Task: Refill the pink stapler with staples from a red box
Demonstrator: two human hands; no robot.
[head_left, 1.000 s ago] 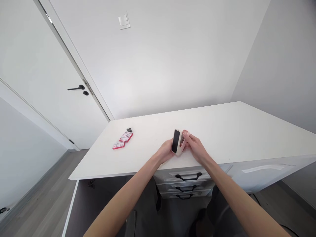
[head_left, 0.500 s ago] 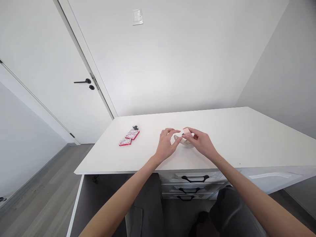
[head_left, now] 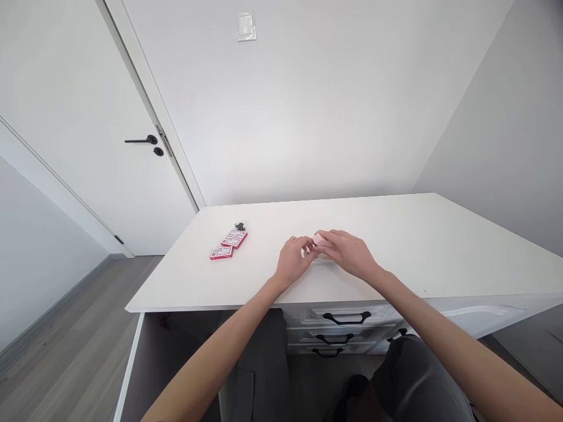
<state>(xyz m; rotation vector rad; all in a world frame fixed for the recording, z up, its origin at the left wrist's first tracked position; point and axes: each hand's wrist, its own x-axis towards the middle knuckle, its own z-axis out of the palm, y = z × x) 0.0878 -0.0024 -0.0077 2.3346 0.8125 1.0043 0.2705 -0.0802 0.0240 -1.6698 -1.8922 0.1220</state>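
Over the white cabinet top (head_left: 281, 281), close to its front edge, my two hands meet. My right hand (head_left: 345, 249) is closed around a small pale pink piece (head_left: 322, 239), mostly covered by its fingers, so its kind is unclear. My left hand (head_left: 295, 258) touches the right fingertips, with thumb and forefinger curled into a pinch beside the pink piece. What the left fingertips hold, if anything, is hidden. A thin pale edge shows on the surface beneath the right hand.
Several small red-and-white boxes (head_left: 221, 252) lie at the left, with a small black clip-like item (head_left: 240, 226) behind them. Black drawer handles (head_left: 347, 318) stick out below the front edge. A wall stands behind, and a door (head_left: 101, 176) at left.
My left fingers have closed from a spread pose into a pinch against the right hand. The pink piece has moved slightly left, and the pale curved strip beneath is now mostly covered.
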